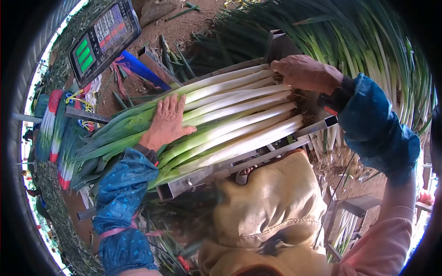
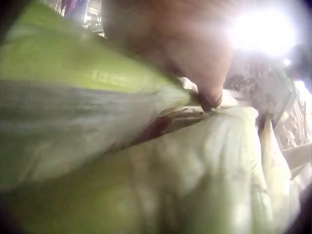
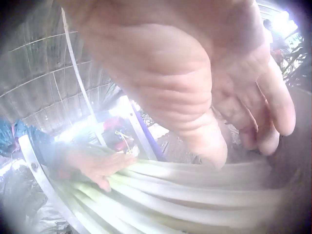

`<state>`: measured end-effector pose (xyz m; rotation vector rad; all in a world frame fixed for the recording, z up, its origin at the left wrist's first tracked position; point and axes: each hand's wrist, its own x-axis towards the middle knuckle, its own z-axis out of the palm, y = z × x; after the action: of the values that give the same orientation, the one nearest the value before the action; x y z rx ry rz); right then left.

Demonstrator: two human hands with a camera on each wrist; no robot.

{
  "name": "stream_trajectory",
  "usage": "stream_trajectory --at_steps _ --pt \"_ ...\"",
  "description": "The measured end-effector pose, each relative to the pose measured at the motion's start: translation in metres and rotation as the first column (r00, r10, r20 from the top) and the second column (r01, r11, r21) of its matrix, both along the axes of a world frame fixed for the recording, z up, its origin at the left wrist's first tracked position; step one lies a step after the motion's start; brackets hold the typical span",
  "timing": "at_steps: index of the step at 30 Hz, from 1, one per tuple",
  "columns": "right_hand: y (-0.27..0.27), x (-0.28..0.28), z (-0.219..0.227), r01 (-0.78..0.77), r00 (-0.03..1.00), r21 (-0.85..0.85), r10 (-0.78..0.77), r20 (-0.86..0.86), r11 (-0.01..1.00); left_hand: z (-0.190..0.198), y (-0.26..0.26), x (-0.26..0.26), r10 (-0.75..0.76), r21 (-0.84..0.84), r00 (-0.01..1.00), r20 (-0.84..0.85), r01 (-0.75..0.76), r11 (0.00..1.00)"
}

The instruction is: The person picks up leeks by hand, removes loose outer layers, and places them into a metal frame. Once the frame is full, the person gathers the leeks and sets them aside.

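Note:
A row of long leeks [image 1: 239, 99] lies side by side in a metal frame, green leaves toward the left and white root ends toward the right. My left hand [image 1: 167, 120] rests flat across them where the green turns pale, fingers extended; its thumb touches the leeks in the left wrist view. At the root ends, my right hand [image 1: 309, 73] is beside the uppermost leek, with its fingertips right at the roots. In the right wrist view its thumb and loosely bent fingers [image 3: 278, 107] stand apart, and nothing shows between them.
A digital scale display [image 1: 102, 39] stands at upper left. Bundles of leeks bound with red tape [image 1: 55, 101] are at far left. A large heap of leeks [image 1: 368, 50] fills the upper right. The metal frame [image 1: 193, 180] has edges close to my lap.

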<state>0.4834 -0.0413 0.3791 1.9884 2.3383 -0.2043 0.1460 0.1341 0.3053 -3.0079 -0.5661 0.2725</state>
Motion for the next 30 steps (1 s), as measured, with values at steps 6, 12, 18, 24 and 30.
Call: stream_trajectory --at_steps 6,12,18,24,30 --pt "-0.010 -0.039 -0.045 -0.036 0.980 0.001 0.036 0.193 0.999 0.014 -0.022 -0.008 0.046 -0.001 0.998 -0.053 -0.047 0.999" --pt "-0.026 -0.054 -0.087 -0.101 0.989 -0.072 0.108 0.102 0.992 0.003 -0.050 -0.051 0.014 -0.131 0.999 0.047 -0.007 0.991" --pt "-0.056 -0.042 -0.016 0.127 0.971 -0.052 -0.135 -0.196 0.991 -0.019 -0.042 -0.043 0.061 -0.127 0.997 0.052 -0.054 0.990" --pt "-0.167 0.016 0.000 0.574 0.792 0.353 -0.393 -0.466 0.739 -0.001 -0.039 -0.061 0.246 -0.364 0.870 0.428 -0.083 0.928" --pt "-0.267 0.093 -0.084 0.928 0.344 0.227 -0.915 -0.211 0.297 0.068 -0.090 -0.119 0.451 -0.383 0.757 0.473 -0.284 0.879"
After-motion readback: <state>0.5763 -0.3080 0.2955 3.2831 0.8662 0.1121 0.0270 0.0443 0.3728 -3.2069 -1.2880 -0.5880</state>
